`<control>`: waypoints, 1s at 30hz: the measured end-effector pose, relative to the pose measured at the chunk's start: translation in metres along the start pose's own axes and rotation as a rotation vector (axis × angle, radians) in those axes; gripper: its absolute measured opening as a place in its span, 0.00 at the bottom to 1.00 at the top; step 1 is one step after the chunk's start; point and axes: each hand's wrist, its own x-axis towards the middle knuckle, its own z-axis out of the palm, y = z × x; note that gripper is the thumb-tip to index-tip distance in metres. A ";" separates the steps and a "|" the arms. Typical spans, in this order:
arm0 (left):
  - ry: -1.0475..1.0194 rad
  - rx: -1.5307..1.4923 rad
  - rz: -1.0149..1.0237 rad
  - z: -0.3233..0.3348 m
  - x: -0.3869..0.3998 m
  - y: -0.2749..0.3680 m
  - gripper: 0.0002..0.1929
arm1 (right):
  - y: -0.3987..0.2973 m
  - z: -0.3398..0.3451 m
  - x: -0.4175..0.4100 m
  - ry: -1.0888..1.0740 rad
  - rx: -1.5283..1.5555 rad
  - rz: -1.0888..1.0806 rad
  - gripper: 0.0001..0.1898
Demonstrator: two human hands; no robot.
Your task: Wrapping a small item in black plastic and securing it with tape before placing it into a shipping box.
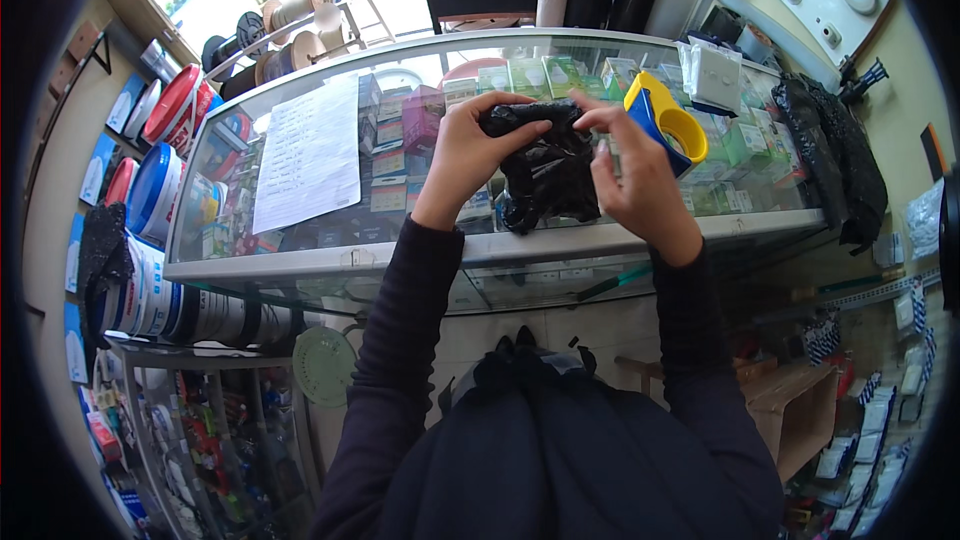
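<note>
My left hand (487, 146) grips the rolled top of a black plastic bag bundle (551, 184), thumb across the front and fingers behind. The bundle hangs crumpled over the front part of a glass display counter (409, 255); what is inside it is hidden. At the bundle's right end is my right hand (630, 165), with its index finger by the rolled top and its thumb lower down. Whether those fingers pinch the plastic is unclear. Just beyond the right hand stands a blue and yellow tape dispenser (694, 142).
A handwritten sheet (311, 157) lies on the glass at left. White switch plates (711, 79) in plastic are stacked at right, near black plastic bags (840, 154) draped over the counter's end. Paint buckets (154, 180) stand left; a green stool (324, 366) and cardboard box (791, 412) are below.
</note>
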 end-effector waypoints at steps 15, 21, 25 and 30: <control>0.422 0.331 0.303 0.027 -0.030 0.035 0.17 | 0.082 -0.072 0.009 -0.035 0.093 0.806 0.27; 0.431 0.350 0.391 0.042 -0.039 0.034 0.28 | 0.015 -0.123 0.071 -0.330 0.375 0.824 0.25; 0.475 0.301 0.402 0.047 -0.042 0.036 0.33 | -0.030 -0.123 0.098 -0.455 0.254 0.705 0.27; 0.497 0.255 0.433 0.050 -0.044 0.031 0.37 | -0.052 -0.108 0.108 -0.598 0.054 0.687 0.29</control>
